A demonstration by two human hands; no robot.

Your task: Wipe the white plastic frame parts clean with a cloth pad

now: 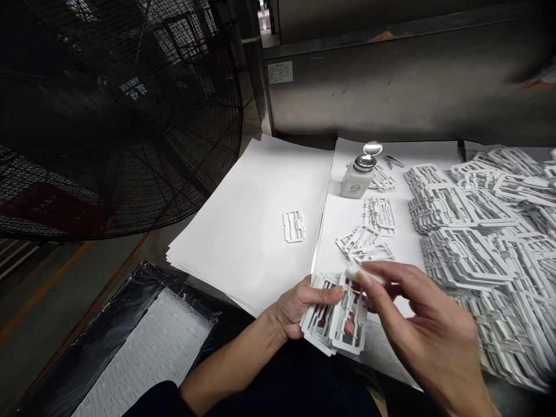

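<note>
My left hand (299, 307) is closed around a small fanned stack of white plastic frames (319, 330), its thumb pressed on top. The uppermost frame (358, 336) has long cut-outs and lies slightly tilted to the right of the others. My right hand (434, 324) is closed in a pinch on a small white wad (367, 275), held against the upper end of that frame. Whether the wad is cotton or cloth, I cannot tell. Just beyond the hands, several loose frames (369, 243) lie on white paper.
A pump dispenser bottle (357, 179) with its lid raised stands near nail clippers (394, 162). Piles of white frames (469, 255) fill the right side. One frame (294, 226) lies on the left paper stack (256, 191). A large fan (130, 116) and a lined box (160, 330) are at left.
</note>
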